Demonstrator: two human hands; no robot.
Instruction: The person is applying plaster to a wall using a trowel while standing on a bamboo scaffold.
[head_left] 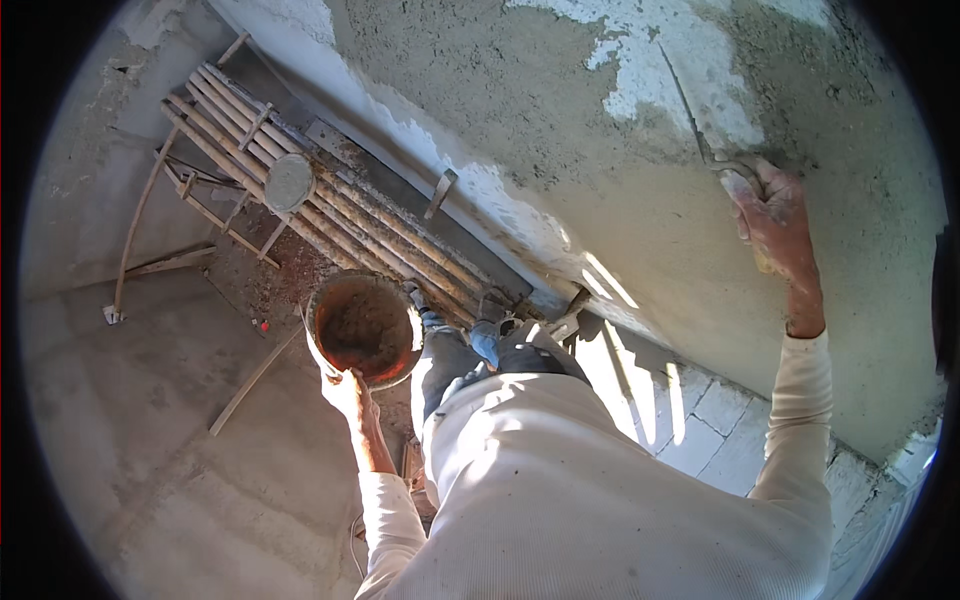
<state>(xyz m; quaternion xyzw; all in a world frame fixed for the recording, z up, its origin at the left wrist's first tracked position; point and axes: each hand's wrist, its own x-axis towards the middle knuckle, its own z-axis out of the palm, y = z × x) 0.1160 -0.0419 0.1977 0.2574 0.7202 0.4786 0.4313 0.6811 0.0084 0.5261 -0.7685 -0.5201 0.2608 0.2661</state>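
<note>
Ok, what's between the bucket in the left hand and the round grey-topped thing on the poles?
In the head view, a stretch of wooden poles separates the bucket from the round grey-topped thing; reddish debris shows alongside.

Hard sunlight streaks the pale blocks (722,408) and white shirt (600,490) amid softer shade; the fisheye rim blackens.
</note>
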